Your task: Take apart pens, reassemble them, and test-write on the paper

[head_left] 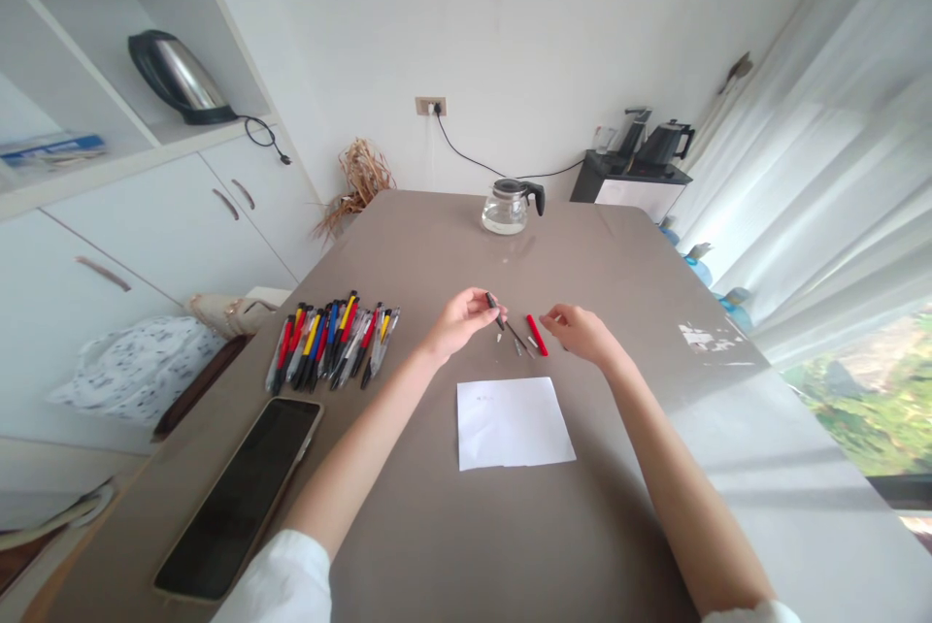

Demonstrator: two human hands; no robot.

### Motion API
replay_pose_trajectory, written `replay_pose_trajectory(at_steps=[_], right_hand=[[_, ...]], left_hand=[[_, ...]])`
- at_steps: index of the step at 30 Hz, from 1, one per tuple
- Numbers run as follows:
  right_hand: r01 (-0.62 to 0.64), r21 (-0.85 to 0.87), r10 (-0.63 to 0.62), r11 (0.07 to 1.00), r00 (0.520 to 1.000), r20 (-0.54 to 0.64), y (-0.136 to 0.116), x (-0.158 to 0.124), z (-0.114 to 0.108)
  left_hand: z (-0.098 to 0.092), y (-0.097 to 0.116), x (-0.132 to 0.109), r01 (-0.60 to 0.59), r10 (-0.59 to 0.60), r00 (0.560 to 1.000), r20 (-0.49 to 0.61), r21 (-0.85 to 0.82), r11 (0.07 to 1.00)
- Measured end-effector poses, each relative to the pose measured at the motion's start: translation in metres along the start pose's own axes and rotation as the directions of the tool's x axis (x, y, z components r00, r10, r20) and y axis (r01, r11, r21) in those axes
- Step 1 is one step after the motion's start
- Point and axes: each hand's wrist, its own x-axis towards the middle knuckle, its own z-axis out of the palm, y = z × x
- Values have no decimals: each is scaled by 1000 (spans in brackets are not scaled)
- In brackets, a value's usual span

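Observation:
My left hand (466, 320) pinches a black pen part (495, 311) between thumb and fingers. Just right of it, a thin dark refill (517, 336) lies slanted on the table, beside a red pen barrel (537, 335). Small loose pieces, among them a whitish bit (499, 338), are scattered around them. My right hand (578, 332) is right of the barrel with its fingers drawn together; what they hold, if anything, is too small to make out. A white sheet of paper (515, 424) with faint marks lies nearer to me.
Several pens (331, 342) in mixed colours lie in a row at the left, above a dark phone (240, 497). A glass pot (506, 208) with clear liquid stands toward the far edge of the brown table (437, 254). White curtains (801, 118) hang at the right.

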Motion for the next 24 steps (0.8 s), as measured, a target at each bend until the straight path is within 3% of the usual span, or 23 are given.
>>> replay_pose_trajectory(at_steps=[3, 7, 11, 16, 20, 24], right_hand=[[27, -13, -27, 1000, 1000, -16, -1, 0, 3], [65, -54, -65, 996, 998, 2, -8, -2, 8], [82, -127, -76, 988, 996, 54, -19, -6, 20], [60, -227, -42, 972, 996, 83, -28, -6, 40], [64, -297, -46, 953, 997, 66, -31, -6, 49], [57, -325, -41, 944, 998, 56, -32, -7, 50]], left_hand=[[-10, 2, -1, 2, 0, 1000, 14, -147, 989], [-18, 6, -4, 32, -27, 999, 45, -120, 992], [-18, 11, -7, 0, -6, 999, 34, 188, 982], [-7, 17, -12, -61, 116, 992, -55, 596, 800], [0, 16, -15, -93, 163, 986, -26, 725, 683], [2, 8, -16, -66, 127, 992, -24, 753, 655]])
